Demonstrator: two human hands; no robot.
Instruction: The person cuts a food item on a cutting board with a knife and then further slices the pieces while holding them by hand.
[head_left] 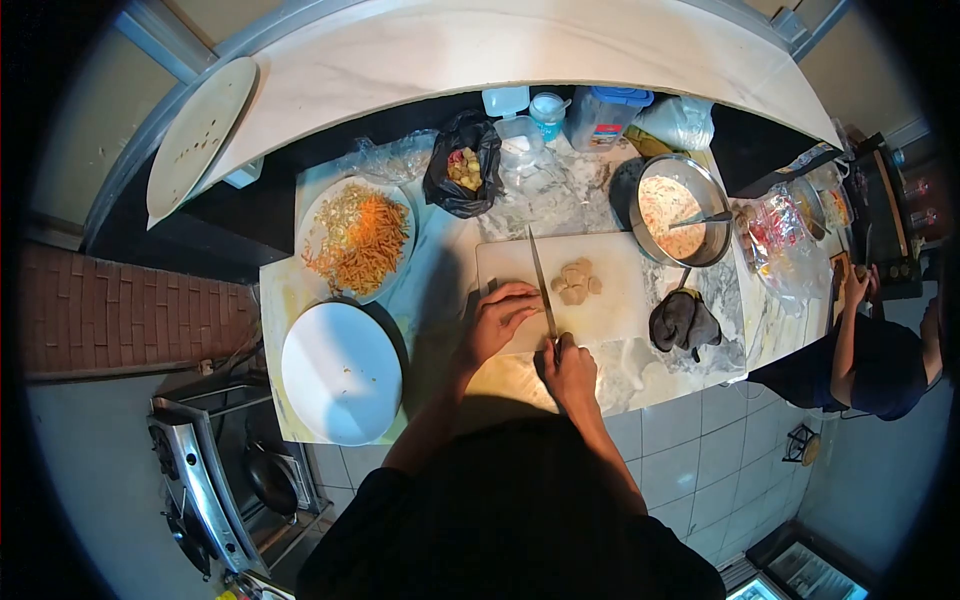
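Note:
My right hand (572,375) is closed around the handle of a kitchen knife (541,275), its long blade pointing away from me over a white cutting board (625,325). Left of the blade, my left hand (505,318) is low over the board with its fingers apart and their tips close to the steel. I see nothing held in it, though the space under the fingers is hidden. Just right of the knife lies a small heap of pale brown cut pieces (575,282).
On the left are a plate of shredded food (365,240) and a white plate (342,375). A black bag (463,165) and a lidded container (605,118) stand behind. To the right are a metal bowl of mixture (680,212), a dark cloth (686,322) and another person (860,355).

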